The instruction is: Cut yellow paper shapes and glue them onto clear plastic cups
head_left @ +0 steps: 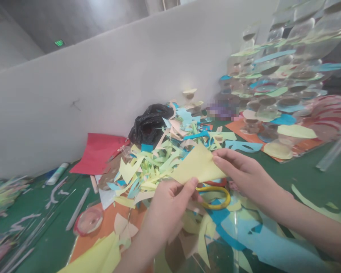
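My left hand (169, 208) and my right hand (241, 170) both pinch a pale yellow paper piece (197, 167), roughly triangular, between fingers and thumb. The left hand holds its lower edge, and the right fingertips hold its right corner. Just below the paper lies the yellow loop handle of a pair of scissors (216, 197), close to my right hand and untouched. The scissors' blades are hidden. A heap of cut paper scraps (159, 163) in yellow, green and blue lies directly beyond my hands.
A green tabletop (53, 242) meets a white wall (102, 83). On it lie a black plastic bag (150, 125), a red paper sheet (96, 153), a glue stick (57, 173) and an orange sheet (241, 129). Transparent discs with paper strips (272, 72) rise at the right.
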